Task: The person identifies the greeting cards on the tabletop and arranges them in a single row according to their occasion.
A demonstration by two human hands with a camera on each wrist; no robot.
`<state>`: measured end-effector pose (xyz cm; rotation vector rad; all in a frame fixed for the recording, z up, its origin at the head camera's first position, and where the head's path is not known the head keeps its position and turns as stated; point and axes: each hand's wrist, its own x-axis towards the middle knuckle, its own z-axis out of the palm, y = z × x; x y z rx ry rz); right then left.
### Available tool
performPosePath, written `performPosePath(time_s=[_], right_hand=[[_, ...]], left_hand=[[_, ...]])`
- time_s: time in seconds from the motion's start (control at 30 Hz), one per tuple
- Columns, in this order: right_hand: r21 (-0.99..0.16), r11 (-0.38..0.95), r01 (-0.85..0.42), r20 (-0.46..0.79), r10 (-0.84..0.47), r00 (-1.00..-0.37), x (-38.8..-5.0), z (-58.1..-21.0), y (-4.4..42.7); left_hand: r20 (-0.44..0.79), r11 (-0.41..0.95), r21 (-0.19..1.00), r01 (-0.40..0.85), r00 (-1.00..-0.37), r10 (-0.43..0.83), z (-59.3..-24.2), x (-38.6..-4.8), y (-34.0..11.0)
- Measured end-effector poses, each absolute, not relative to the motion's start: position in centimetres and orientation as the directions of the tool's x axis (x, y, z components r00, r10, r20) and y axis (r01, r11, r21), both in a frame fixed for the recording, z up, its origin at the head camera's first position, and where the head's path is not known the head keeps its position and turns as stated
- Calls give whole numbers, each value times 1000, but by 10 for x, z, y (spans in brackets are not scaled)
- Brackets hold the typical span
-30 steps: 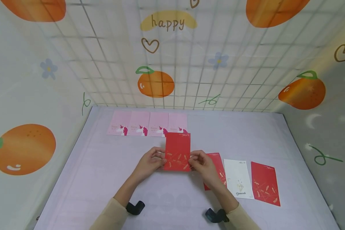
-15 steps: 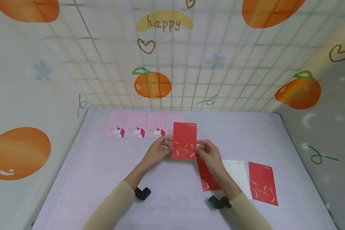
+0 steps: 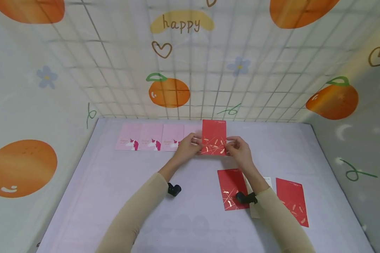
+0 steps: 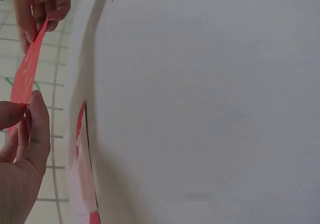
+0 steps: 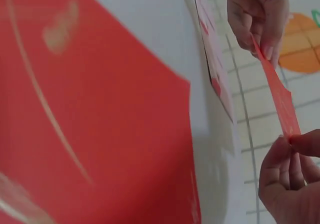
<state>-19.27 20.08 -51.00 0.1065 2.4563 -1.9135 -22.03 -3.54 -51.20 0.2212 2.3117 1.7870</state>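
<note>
Thumb and fingers of the left hand (image 3: pixel 187 147) pinch the lower left edge of a red card (image 3: pixel 214 131), while the right hand (image 3: pixel 241 150) pinches its lower right edge; each grip is closed down to the card's thickness. The card stands raised off the table (image 3: pixel 164 225) between the two hands, gold lines and leaf shapes toward the person. Left of the grip, pink cards (image 3: pixel 130 130) with unicorn prints lie in a row, the rightmost partly hidden by the left hand. On the near side of the right hand lies a second red card (image 3: pixel 231 182); beside it, a white card (image 3: pixel 267 181) is mostly covered by the right forearm. Farther right, a sleeve (image 3: pixel 277 216) overlaps a third red card (image 3: pixel 292 193).
</note>
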Motion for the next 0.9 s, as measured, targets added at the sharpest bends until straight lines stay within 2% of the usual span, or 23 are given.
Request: performPosePath(time_s=[0.27, 0.47, 0.73, 0.9], right_hand=[[-949, 281, 140, -116, 99, -988, -218, -516, 219], [-928, 337, 160, -134, 97, -986, -227, -522, 225], [-891, 386, 239, -225, 80, -971, -235, -531, 227], [-877, 404, 259, -240, 98, -966, -234, -531, 226]], left_hand=[[-138, 375, 926, -35, -958, 253, -517, -244, -10], [-163, 473, 881, -22, -952, 259, -518, -247, -2], [-187, 512, 858, -37, -952, 244, -524, -244, -2], [-191, 496, 867, -43, -949, 250, -531, -246, -2]])
